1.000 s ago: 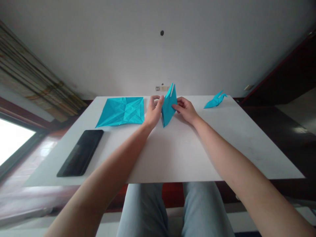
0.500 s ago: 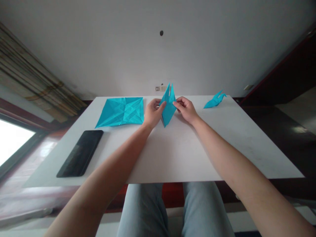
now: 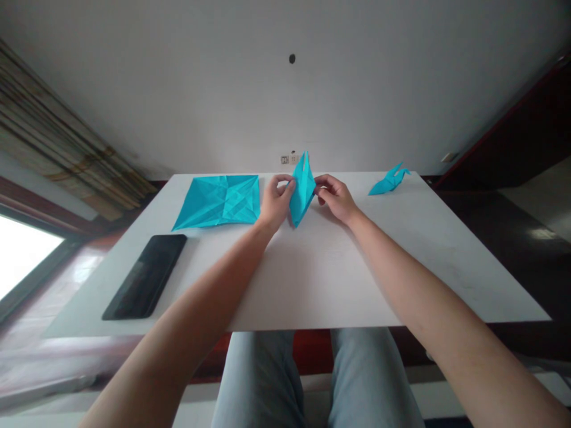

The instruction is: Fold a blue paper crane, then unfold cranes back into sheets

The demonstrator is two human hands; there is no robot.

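Between my hands a folded piece of blue origami paper (image 3: pixel 303 193) is held upright, a long diamond with narrow points at the top. My left hand (image 3: pixel 276 201) pinches its left edge between thumb and fingers. On the opposite edge, my right hand (image 3: pixel 335 198) has its thumb and fingertips closed at the paper's right corner. The fingers behind the paper are partly hidden. Left of my left hand lies a creased blue sheet (image 3: pixel 218 202), opened flat. A finished blue paper crane (image 3: pixel 389 181) sits to the right of my right hand.
A black phone (image 3: pixel 145 277) lies at the left of the white table (image 3: pixel 312 285). The far table edge meets a grey wall with sockets (image 3: pixel 289 160). My knees are under the near edge, and a curtain (image 3: pixel 57 131) hangs at the left.
The folded paper has turned in my hands, so it looks narrower and its top points stand closer together. My left hand has shifted slightly, and my right fingers have changed their hold.
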